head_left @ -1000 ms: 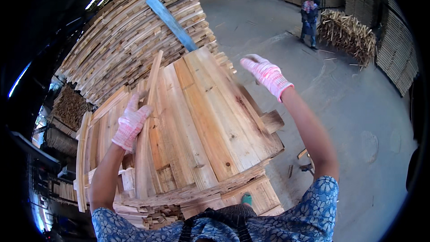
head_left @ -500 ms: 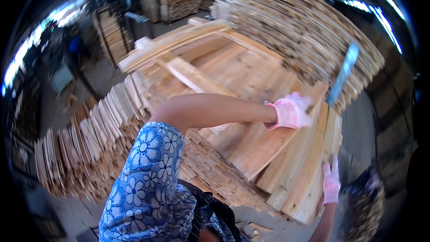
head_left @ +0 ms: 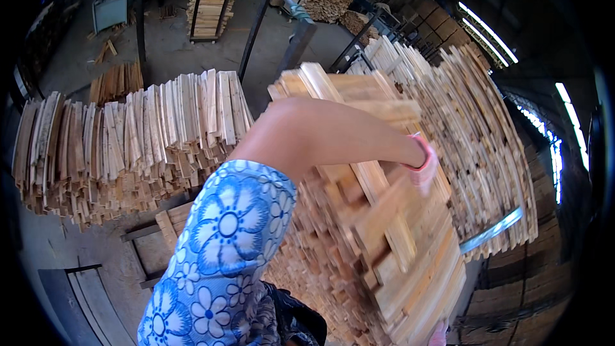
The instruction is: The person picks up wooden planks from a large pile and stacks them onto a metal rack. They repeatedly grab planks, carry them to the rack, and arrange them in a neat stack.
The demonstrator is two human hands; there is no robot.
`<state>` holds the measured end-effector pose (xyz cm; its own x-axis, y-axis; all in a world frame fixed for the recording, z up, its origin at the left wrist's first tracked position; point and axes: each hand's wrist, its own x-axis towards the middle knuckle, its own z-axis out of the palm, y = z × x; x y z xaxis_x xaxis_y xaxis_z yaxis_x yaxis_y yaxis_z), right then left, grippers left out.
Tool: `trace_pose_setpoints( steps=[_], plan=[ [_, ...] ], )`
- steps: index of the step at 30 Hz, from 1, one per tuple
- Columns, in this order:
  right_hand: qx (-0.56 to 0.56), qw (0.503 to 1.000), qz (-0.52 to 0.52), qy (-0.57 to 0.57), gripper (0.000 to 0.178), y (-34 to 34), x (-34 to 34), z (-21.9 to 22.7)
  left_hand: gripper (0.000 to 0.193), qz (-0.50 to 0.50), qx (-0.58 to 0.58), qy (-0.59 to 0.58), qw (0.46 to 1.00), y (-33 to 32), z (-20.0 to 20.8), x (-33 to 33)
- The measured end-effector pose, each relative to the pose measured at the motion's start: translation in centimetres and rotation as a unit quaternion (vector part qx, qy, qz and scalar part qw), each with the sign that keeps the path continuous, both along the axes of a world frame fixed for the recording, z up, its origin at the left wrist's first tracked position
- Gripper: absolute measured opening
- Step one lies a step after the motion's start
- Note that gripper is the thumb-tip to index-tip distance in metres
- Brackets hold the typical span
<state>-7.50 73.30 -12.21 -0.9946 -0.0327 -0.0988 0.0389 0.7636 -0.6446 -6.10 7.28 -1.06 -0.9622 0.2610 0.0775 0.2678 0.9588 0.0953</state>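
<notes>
My left hand (head_left: 423, 168), in a pink-and-white knit glove, reaches across the stack and holds the far end of a flat wooden board (head_left: 379, 218). Motion blurs its fingers. That board lies slantwise over a narrower pale strip (head_left: 401, 243) on top of the tall wood stack (head_left: 416, 288). At the lower edge, beside the stack's near right corner, a small part of my right hand (head_left: 439, 333) shows in a pink glove. Its fingers are mostly hidden.
Another tall plank stack (head_left: 480, 154) with a bluish metal bar (head_left: 492, 230) adjoins on the right. A long row of upright-ended boards (head_left: 134, 134) stands left. Metal posts (head_left: 296, 45) rise behind. A wooden frame (head_left: 144, 256) lies on the floor.
My view has swung, bringing the left row of boards further into sight. My left hand has carried the board leftward over the stack. My right hand has dropped to the lower edge.
</notes>
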Motion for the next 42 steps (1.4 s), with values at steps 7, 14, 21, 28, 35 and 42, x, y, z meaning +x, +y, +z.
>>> trace_pose_setpoints(
  steps=[7, 14, 21, 28, 35, 42],
  plan=[
    [0.167, 0.976, -0.121, -0.076, 0.050, -5.7, 2.1, 1.5, 0.054, 0.112, 0.448, 0.278, 0.842, -24.7, 5.8, 15.3],
    [0.322, 0.921, -0.160, -0.153, 0.045, -9.1, 2.8, 3.3, 0.066, 0.113, 0.601, 0.166, 0.774, -29.2, -14.4, 19.9],
    [0.680, 0.709, 0.028, -0.183, 0.037, -8.8, 4.8, 4.8, 0.040, 0.041, 0.570, 0.309, 0.760, -26.7, -18.5, 19.6],
    [0.598, 0.794, 0.106, -0.025, 0.033, -13.7, 7.2, 5.2, 0.033, 0.113, 0.671, 0.154, 0.716, -31.7, -13.8, 17.7],
    [0.141, 0.958, -0.230, 0.096, 0.028, -9.9, 6.8, 6.3, 0.058, 0.121, 0.692, -0.304, 0.643, -38.7, -9.9, 7.5],
    [0.780, 0.616, 0.108, 0.017, 0.032, 8.3, 4.2, 1.0, 0.078, 0.187, 0.484, -0.318, 0.793, -29.8, -4.7, 5.4]
  ],
)
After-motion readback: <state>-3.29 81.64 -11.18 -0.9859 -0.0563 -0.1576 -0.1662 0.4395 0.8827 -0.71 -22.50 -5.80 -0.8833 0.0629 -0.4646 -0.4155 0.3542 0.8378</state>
